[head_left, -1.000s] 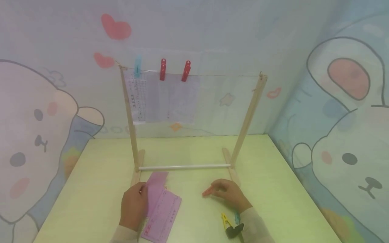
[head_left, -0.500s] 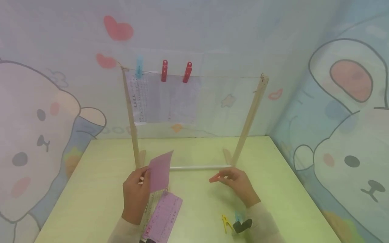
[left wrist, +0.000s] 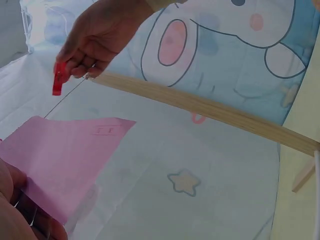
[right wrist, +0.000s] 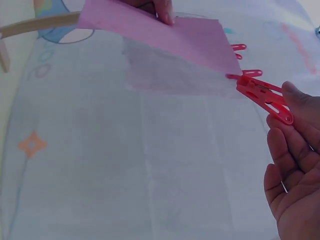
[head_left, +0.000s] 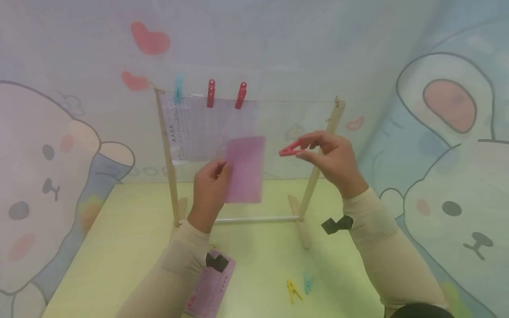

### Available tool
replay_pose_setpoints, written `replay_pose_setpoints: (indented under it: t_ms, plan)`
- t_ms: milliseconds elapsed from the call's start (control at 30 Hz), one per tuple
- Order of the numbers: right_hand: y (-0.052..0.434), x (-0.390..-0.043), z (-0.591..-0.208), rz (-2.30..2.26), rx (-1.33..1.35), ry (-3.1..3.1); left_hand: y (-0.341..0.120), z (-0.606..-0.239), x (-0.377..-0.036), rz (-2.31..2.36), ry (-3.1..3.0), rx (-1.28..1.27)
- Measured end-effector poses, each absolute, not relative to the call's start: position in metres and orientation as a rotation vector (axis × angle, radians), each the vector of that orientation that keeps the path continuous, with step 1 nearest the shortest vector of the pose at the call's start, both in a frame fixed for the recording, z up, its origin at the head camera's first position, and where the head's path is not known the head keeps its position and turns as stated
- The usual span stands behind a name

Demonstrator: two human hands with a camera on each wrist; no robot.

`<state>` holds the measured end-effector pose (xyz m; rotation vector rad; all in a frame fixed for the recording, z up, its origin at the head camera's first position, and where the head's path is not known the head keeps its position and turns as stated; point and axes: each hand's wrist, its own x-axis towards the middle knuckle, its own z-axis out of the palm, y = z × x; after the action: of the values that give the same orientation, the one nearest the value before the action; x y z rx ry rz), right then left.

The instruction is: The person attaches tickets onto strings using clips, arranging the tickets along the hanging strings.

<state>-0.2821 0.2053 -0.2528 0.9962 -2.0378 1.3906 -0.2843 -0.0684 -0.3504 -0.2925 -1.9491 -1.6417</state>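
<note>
On the string of the wooden rack, 3 clothespins already pin pale sheets, so the hanging looks partly done; the pink slip is raised but not yet clipped, and another pink sheet with 2 loose pins lies on the table. The left hand pinches the slip's edge below the string; the right hand grasps a red clothespin. Only the right wrist view shows the pin's tip just beside the slip's corner.
</note>
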Motion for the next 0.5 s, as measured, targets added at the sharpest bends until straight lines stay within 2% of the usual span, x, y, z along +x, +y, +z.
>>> replay_pose_setpoints:
  t_ms: [200, 500]
  plan:
    - [0.202, -0.310, -0.197, 1.024, 0.775, -2.120, -0.044, -0.316, -0.314, -1.714, -1.950, -0.304]
    - [0.187, -0.331, -0.160, 0.840, 0.684, -2.222, -0.024, -0.294, -0.328, -1.770, -2.022, -0.212]
